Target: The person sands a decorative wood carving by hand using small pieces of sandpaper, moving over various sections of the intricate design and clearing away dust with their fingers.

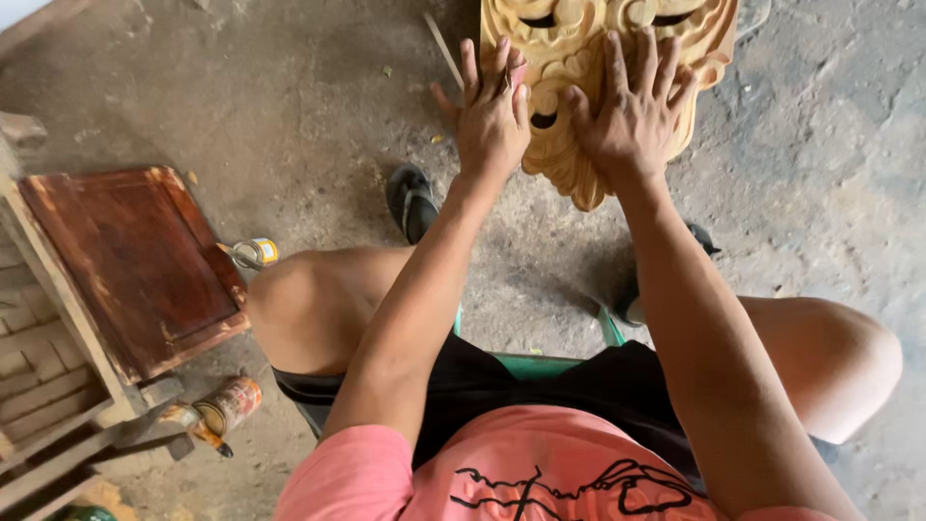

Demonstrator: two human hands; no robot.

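A pale carved wooden mask [569,58] with curled ornament is held out in front of me, above the dusty floor. My left hand [492,111] lies flat against its left edge, fingers spread, with a small reddish piece pinched between fingers near the top. My right hand [632,111] presses flat on the mask's face, fingers fanned over the carving. The top of the mask is cut off by the frame. I sit on a green stool [540,364], knees apart.
A dark red wooden panel [135,265] on a rough wooden frame stands at left. A small yellow can [256,253] and a tipped bottle [227,405] lie near it. Black sandals [410,198] rest on the grey concrete floor [820,193].
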